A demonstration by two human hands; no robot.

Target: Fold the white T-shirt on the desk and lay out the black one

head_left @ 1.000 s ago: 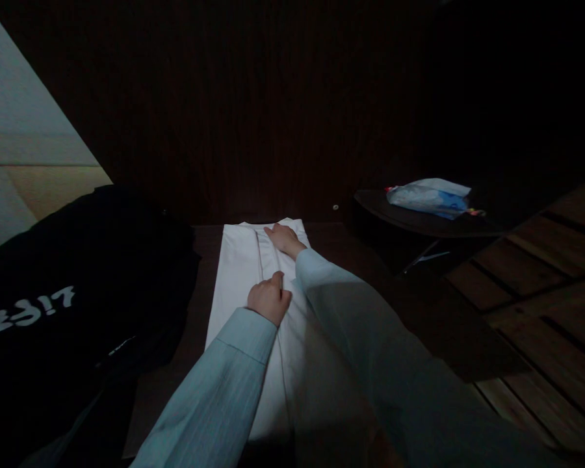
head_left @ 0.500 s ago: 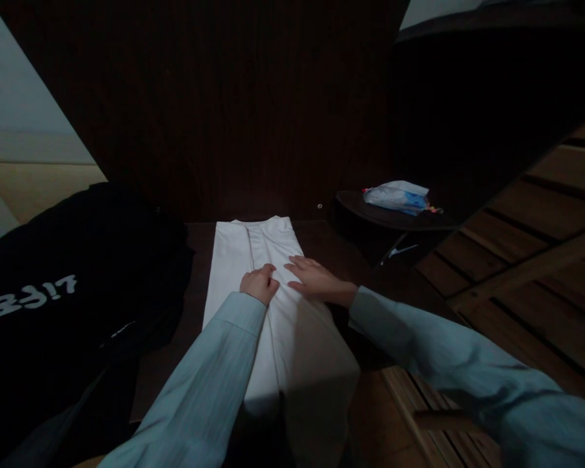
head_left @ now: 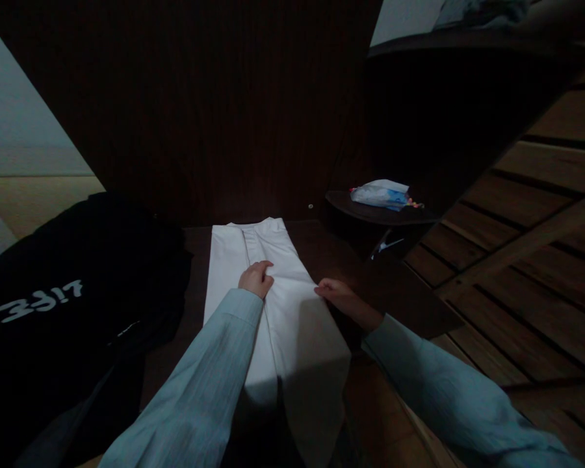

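A white garment (head_left: 287,312), its exact kind unclear, lies lengthwise on the dark tabletop, and its lower part hangs over the near edge in shadow. On the middle of the cloth rests my left hand (head_left: 257,279), its fingers closed on the fabric beside a long crease. My right hand (head_left: 340,297) pinches the garment's right edge between thumb and fingers. Small wrinkles run across the cloth between the two hands.
Black clothing (head_left: 88,260) with white lettering is heaped at the left. A plastic packet (head_left: 380,194) sits on a small rounded shelf (head_left: 341,205) at the back right. Dark wooden panelling (head_left: 199,117) rises behind the table, and wooden slats (head_left: 531,260) are at the right.
My right hand has moved right and slightly nearer, from lying flat on the cloth to pinching its right edge. The left hand stays in about the same spot. The view has shifted slightly.
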